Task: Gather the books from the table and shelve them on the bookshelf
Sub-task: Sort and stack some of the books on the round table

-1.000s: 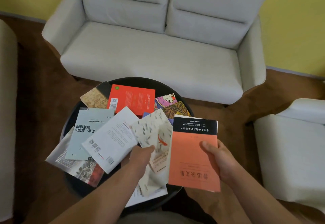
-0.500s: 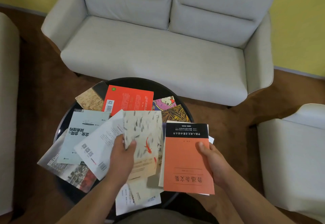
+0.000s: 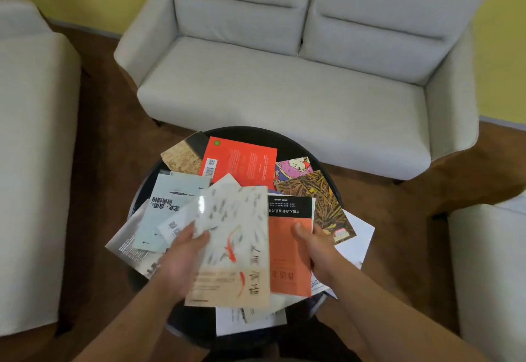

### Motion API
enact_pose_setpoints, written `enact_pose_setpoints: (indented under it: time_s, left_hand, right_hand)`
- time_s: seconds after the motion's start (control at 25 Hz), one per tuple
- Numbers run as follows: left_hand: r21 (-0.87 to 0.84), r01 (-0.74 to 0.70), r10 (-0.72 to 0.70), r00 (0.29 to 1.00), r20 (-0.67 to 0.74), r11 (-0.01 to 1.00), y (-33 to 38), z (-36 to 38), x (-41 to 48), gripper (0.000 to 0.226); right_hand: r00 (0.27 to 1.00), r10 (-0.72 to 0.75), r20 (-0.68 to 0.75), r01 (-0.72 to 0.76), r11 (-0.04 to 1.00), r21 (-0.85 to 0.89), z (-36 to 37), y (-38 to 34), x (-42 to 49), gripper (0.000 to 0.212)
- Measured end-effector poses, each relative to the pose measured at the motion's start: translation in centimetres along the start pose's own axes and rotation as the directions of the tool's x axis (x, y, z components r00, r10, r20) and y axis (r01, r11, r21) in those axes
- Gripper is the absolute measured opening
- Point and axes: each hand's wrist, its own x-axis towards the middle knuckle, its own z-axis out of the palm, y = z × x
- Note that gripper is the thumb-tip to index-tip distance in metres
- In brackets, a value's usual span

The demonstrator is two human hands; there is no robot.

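Fish-cover book (image 3: 239,236) pinched by left fingers (image 3: 200,239) (overlapping orange book (image 3: 284,250)).

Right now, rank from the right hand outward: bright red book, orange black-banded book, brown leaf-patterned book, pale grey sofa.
1. Orange black-banded book: held by the right hand.
2. Brown leaf-patterned book: just beyond, on the black table's right side.
3. Bright red book: table's far side.
4. Pale grey sofa: behind the table.

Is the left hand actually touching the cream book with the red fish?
Touching. Head view: the left hand grips the cream fish book, thumb lying on its cover at the left edge; the right hand holds the orange book.
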Motion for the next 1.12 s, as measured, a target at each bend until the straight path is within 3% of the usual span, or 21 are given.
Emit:
enact_pose_setpoints:
  time_s: [0.16, 0.28, 0.4, 0.48, 0.56, 0.72, 0.84, 0.88, 1.0, 1.12]
  left_hand:
    - [0.198, -0.084, 0.069, 0.994, 0.083, 0.977, -2.1, 4.5, 3.0, 0.03]
    - [0.455, -0.168, 0.132, 0.985, 0.11, 0.875, -2.7, 6.3, 4.2, 0.031]
    - [0.544, -0.175, 0.131, 0.984, 0.118, 0.821, -2.5, 8.0, 4.4, 0.037]
    - [0.555, -0.139, 0.074, 0.988, 0.138, 0.82, -2.5, 9.1, 4.5, 0.034]
    - [0.511, -0.066, 0.007, 0.993, 0.117, 0.857, -2.5, 9.4, 5.1, 0.037]
    - [0.198, 0.05, -0.07, 0.993, 0.096, 0.979, -3.0, 9.2, 5.1, 0.028]
    - [-0.012, 0.112, -0.109, 0.985, 0.131, 0.994, -3.6, 8.3, 5.1, 0.05]
    - [-0.038, 0.11, -0.104, 0.986, 0.127, 0.993, -3.6, 8.0, 5.0, 0.05]
    - [-0.095, 0.078, -0.072, 0.995, 0.067, 0.992, -2.9, 6.8, 4.2, 0.033]
    - [-0.105, 0.049, -0.041, 0.996, 0.074, 0.993, -1.2, 5.0, 3.5, 0.035]
  right_hand:
    - [0.997, 0.077, 0.015, -0.078, 0.997, 0.019, -0.5, -0.4, 0.2, 0.036]
    - [0.996, 0.043, 0.074, -0.044, 0.999, 0.02, -0.4, -0.7, 0.1, 0.044]
    - [0.995, -0.015, 0.094, 0.017, 1.0, -0.019, -0.1, -0.5, 0.4, 0.08]
    - [0.996, -0.017, 0.088, 0.02, 0.999, -0.029, -0.2, -0.5, 0.7, 0.064]
    - [0.996, 0.009, 0.084, -0.009, 1.0, -0.007, -0.7, -0.8, 1.0, 0.052]
    - [0.981, 0.053, 0.186, -0.058, 0.998, 0.021, -1.9, -1.7, 1.2, 0.079]
    - [0.971, 0.08, 0.226, -0.105, 0.989, 0.102, -1.2, -1.8, 0.4, 0.054]
    - [0.969, 0.074, 0.237, -0.106, 0.987, 0.124, -0.7, -1.9, 0.2, 0.049]
    - [0.962, 0.065, 0.266, -0.11, 0.981, 0.158, 1.4, -2.0, 0.3, 0.068]
    - [0.959, 0.074, 0.272, -0.117, 0.982, 0.148, 3.6, -1.9, 0.3, 0.054]
